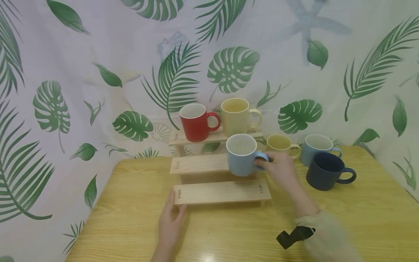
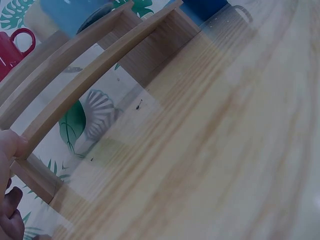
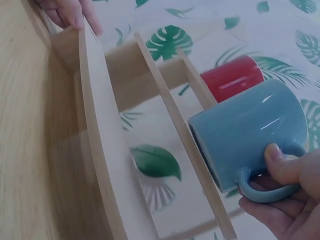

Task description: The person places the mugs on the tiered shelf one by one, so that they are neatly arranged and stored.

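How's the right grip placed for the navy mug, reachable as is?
Probably not as is: the right grip holds a blue mug. Otherwise the way looks free; the navy mug stands close by on the table, with nothing in front of it.

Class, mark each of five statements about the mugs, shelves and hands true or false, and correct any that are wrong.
1. The right hand holds a light blue mug by its handle. True.
2. The left hand touches the left end of the bottom shelf. True.
3. In the head view, the red mug stands right of the top shelf's yellow mug. False: the red mug stands left of the yellow mug.
4. The red mug is white inside. True.
5. The dark blue mug stands on the bottom shelf. False: the dark blue mug stands on the table.
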`<state>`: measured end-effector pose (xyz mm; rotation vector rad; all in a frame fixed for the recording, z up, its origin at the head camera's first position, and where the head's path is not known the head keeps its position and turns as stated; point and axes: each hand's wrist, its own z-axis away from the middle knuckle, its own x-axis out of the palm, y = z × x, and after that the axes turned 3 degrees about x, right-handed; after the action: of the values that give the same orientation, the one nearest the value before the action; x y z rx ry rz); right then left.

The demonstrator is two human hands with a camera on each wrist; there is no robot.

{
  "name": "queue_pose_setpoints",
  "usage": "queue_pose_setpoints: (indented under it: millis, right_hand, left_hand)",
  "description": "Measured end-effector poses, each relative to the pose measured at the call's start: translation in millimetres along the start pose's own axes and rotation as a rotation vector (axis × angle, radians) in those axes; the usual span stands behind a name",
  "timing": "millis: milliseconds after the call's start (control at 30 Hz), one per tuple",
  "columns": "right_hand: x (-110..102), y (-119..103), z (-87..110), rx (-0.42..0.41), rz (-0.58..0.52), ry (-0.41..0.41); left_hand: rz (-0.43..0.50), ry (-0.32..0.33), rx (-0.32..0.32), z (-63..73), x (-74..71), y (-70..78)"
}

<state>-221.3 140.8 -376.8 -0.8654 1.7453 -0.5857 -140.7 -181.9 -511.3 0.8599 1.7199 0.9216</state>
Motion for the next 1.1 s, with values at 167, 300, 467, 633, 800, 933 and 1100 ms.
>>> queue_pose_setpoints:
  millis: [167, 300, 467, 633, 800, 933, 1100]
  right_hand:
    - [21.8, -15.8, -9.6, -0.067, -0.013, -0.042]
    - [39.3, -27.4, -16.8, -0.094, -0.031, -0.084]
    - [58.0, -39.8, -24.7, -0.097, -0.086, -0.12]
    - [73.7, -47.8, -33.1, -0.103, -0.162, -0.151]
    - [85.2, -50.4, -39.4, -0.095, -0.189, -0.171]
    - [89.8, -50.1, -42.2, -0.047, -0.19, -0.199]
    - [91.4, -49.8, -45.0, -0.012, -0.184, -0.227]
  left_hand:
    - [-0.003, 0.005, 0.003, -0.2, 0.0, -1.5]
    - [-0.016, 0.014, 0.007, -0.2, -0.1, -1.2]
    - [-0.026, 0.021, 0.011, -0.5, 0.2, -1.7]
    - [-0.017, 0.01, 0.019, -1.2, 0.2, -3.0]
    - [-0.009, -0.004, 0.028, -0.3, 0.2, -2.8]
    - [-0.011, -0.007, 0.024, 0.2, -0.1, -2.7]
    - [-0.011, -0.005, 0.02, 0.1, -1.1, -2.5]
